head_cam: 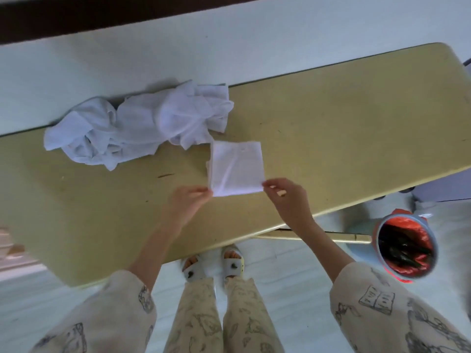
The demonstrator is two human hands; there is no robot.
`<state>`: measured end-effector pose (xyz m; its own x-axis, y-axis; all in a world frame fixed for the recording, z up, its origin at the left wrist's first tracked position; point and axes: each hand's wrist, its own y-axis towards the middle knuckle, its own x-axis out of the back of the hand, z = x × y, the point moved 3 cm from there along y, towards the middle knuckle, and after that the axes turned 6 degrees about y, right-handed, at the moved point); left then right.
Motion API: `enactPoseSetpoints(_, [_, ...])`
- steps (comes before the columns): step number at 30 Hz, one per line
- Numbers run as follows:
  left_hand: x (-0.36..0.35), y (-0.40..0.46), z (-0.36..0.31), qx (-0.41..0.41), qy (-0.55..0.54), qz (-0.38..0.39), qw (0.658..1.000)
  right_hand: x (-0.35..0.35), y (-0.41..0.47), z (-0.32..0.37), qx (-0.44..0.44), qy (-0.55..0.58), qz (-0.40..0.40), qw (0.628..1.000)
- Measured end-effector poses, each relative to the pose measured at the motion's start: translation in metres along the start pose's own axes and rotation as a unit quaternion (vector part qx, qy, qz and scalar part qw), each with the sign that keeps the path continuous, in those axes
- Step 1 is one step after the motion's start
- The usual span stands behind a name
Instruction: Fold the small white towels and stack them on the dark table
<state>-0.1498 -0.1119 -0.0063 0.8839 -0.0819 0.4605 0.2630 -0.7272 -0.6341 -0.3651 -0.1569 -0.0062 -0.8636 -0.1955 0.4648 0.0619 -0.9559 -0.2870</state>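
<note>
A small white towel [235, 168], folded into a neat rectangle, lies flat near the middle of the olive-yellow table [344, 128]. My left hand [190, 200] pinches its near left corner. My right hand [286, 196] pinches its near right corner. A heap of crumpled white towels [132, 126] sits at the table's far edge, left of the folded one and just touching its far corner.
A bin lined with a red bag [405, 247] stands on the floor at the right, below the table's near edge. A pale wall runs behind the table. My feet in slippers [214, 263] stand at the near edge.
</note>
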Motion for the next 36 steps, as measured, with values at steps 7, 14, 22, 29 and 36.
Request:
enactPoseSetpoints(7, [-0.015,0.004,0.037,0.056,0.039,0.059,0.996,-0.028,-0.002,-0.036,-0.129,0.024,0.029,0.991])
enactPoseSetpoints(14, [-0.026,0.018,0.039,0.101,-0.027,0.022,0.994,-0.039,0.011,-0.033,-0.214,0.102,0.030,0.971])
enactPoseSetpoints(22, [-0.026,-0.005,0.047,0.079,-0.043,0.010,0.996,-0.033,-0.002,-0.030,-0.201,0.076,0.108,0.971])
enactPoseSetpoints(29, [-0.023,-0.018,0.061,0.089,-0.019,0.037,0.995,-0.030,-0.007,-0.034,-0.164,0.008,0.151,0.975])
enactPoseSetpoints(36, [-0.020,-0.019,0.055,0.053,0.072,0.059,0.994,-0.037,-0.001,-0.027,-0.143,-0.064,0.168,0.973])
